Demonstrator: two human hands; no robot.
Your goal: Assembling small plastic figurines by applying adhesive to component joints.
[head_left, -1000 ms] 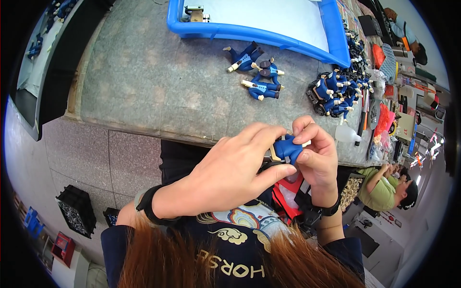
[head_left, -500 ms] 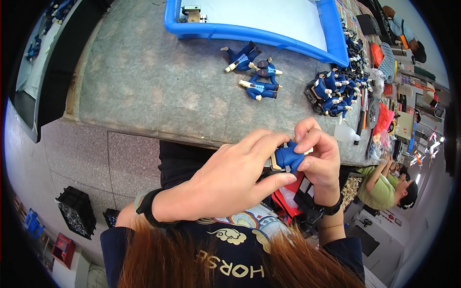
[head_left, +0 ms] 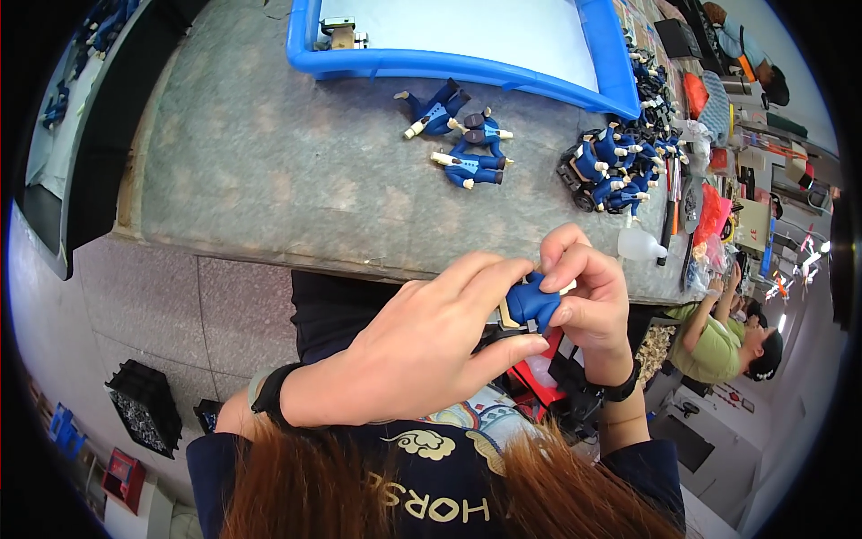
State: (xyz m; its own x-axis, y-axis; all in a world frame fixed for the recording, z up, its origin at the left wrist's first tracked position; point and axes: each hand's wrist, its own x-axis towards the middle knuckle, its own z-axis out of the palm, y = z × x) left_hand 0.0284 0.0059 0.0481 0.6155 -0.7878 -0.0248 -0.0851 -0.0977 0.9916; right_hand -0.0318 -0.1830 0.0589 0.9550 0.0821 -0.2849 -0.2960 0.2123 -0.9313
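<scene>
Between both hands, above my lap at the table's front edge, is a small toy figure [head_left: 532,304] in blue clothing. My left hand [head_left: 440,328] grips its left side, thumb below and fingers above, against a cream and grey part. With thumb and fingertips, my right hand [head_left: 588,292] pinches the other end, near a pale bit. The fingers hide much of the figure. Beyond the hands, a few similar figures in blue suits [head_left: 474,168] lie loose on the table. To the right sits a pile of blue-suited figures with black wheeled parts [head_left: 588,168].
A blue tray [head_left: 431,65] with a white lining stands at the far side of the grey table [head_left: 269,171]. A translucent bottle [head_left: 637,244] lies near the right edge. Black crates of small parts [head_left: 145,406] stand on the floor at left. A person in green [head_left: 718,350] sits at right.
The table and its things appear shifted slightly left in the view. Both hands keep hold of the figure, with only a small shift of the fingers.
</scene>
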